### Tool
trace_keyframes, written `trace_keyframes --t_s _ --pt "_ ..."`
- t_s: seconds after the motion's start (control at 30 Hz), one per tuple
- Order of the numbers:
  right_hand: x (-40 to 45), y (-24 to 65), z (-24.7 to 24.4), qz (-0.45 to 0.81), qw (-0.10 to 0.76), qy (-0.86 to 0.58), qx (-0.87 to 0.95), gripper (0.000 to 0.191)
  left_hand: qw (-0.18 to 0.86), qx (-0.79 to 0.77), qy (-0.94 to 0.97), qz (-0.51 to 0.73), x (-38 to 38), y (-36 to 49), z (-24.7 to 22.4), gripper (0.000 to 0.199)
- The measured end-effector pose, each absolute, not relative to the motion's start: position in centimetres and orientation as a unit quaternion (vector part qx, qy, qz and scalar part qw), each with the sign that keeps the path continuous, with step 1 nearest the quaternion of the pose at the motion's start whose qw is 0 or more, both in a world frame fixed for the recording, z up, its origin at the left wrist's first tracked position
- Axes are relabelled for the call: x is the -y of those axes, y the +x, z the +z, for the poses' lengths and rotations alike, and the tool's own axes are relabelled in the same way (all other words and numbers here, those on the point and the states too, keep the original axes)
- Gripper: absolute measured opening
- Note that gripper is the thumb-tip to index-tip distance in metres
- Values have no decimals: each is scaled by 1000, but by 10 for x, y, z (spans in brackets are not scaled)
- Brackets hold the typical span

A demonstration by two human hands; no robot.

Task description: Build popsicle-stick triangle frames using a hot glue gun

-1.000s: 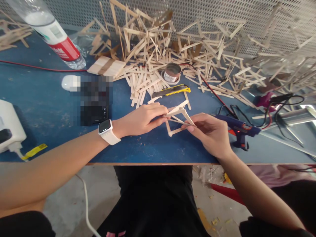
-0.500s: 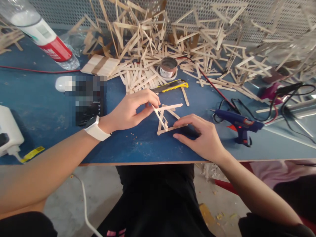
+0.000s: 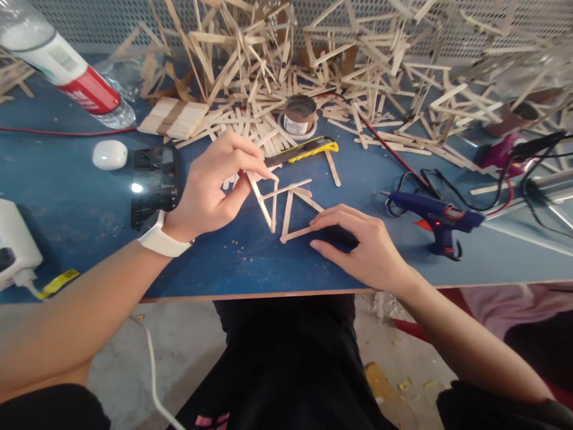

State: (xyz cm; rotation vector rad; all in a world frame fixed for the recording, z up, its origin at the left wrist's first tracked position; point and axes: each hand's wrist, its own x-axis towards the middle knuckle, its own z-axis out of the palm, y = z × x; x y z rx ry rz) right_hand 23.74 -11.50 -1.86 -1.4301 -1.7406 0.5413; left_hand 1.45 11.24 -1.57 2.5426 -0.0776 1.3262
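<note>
My left hand [image 3: 224, 179], with a white watch band at the wrist, pinches a small frame of joined wooden sticks [image 3: 263, 203], tilted above the blue table. Just right of it a triangle of wooden sticks [image 3: 287, 216] lies on the table. The index fingertip of my right hand [image 3: 360, 242] touches the triangle's lower stick; the thumb is apart from that finger, with the other fingers curled behind. A yellow and black cutter [image 3: 304, 150] lies beyond both hands.
A blue glue gun [image 3: 434, 215] stands right of my right hand. Behind are heaped wooden sticks [image 3: 250, 71] and a round tin [image 3: 299, 114]. At left are a bottle [image 3: 89, 89], a white case [image 3: 110, 155] and a phone [image 3: 154, 179].
My left hand has moved left and slightly up with its stick frame, which is now apart from the triangle. My right hand has stayed almost in place at the triangle.
</note>
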Motion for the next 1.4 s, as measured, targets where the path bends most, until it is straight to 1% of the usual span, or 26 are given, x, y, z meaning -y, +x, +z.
trace_keyframes --t_s 0.07,0.17,0.23,0.33,0.4,0.5,0.57,0.67,0.83,0.9,0.97,1.07,1.13,1.27,1.33,1.4 --pt "115 238 -17 218 397 -566 689 17 133 28 869 476 -110 16 -16 16" --pt "115 238 -11 209 395 -574 686 18 135 26 857 497 -108 17 -18 25" --pt "112 239 -4 176 408 -587 677 18 143 -6 859 491 -104 17 -19 29" --pt "100 241 8 130 434 -599 661 17 128 -26 867 481 -97 16 -17 30" --pt "87 243 14 142 444 -591 659 17 107 -48 874 472 -92 15 -13 26" --pt "67 243 16 209 439 -566 665 21 73 -72 880 464 -88 14 -8 23" --pt "58 242 13 232 438 -561 663 22 50 -52 878 473 -88 15 -6 26" --pt "52 240 5 226 458 -557 655 16 35 -25 876 481 -86 15 -3 33" --pt "54 240 -1 179 472 -545 670 2 108 -77 876 463 -69 16 5 32" --pt "57 241 -1 135 462 -549 683 4 124 -82 874 463 -61 16 9 33" --pt "61 241 -2 63 439 -557 702 7 129 -79 875 460 -56 18 14 33" --pt "68 241 -5 -35 404 -544 735 12 109 -53 886 449 -50 21 22 25" --pt "72 240 -8 -69 390 -533 748 18 98 -49 897 429 -46 23 27 20" --pt "75 236 -11 -79 392 -541 740 21 121 -81 910 387 -44 23 29 20" --pt "74 234 -10 -53 413 -547 727 22 143 -98 892 418 -49 22 23 22" --pt "73 234 -9 -26 437 -550 712 21 177 -134 850 478 -58 20 13 20"
